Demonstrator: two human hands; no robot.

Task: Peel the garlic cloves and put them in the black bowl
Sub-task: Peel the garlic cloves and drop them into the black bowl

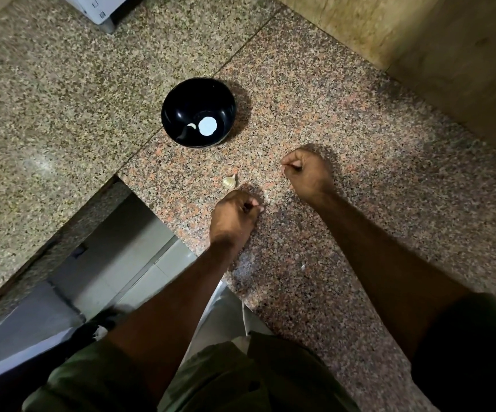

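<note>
Garlic is the job on this speckled stone counter (345,120). One small garlic piece (229,182) with its papery skin on lies on the stone, just past the left hand (235,214) and apart from it. The black bowl (198,113) sits farther back, near the middle, and one peeled clove (192,126) lies inside it beside a round white spot, which could be a sticker or a light shining back. Both hands are apart from each other. The left hand is curled up with its fingertips pressed together, and it may pinch a tiny clove or a bit of skin, but I cannot tell what is in it. The right hand (306,171) is curled too, and a thin pale scrap shows at its fingertips, most likely skin, though it is too small to be sure. I think the garlic is very light and hard inside, with dry skin that tears and flakes. Once peeled it may feel a bit sticky and slip away. It looks best to hold it by its fat sides with thumb and finger, and pick at the skin from the pointy tip. The bowl looks smooth, so a dropped clove should just slide down to the bottom
</note>
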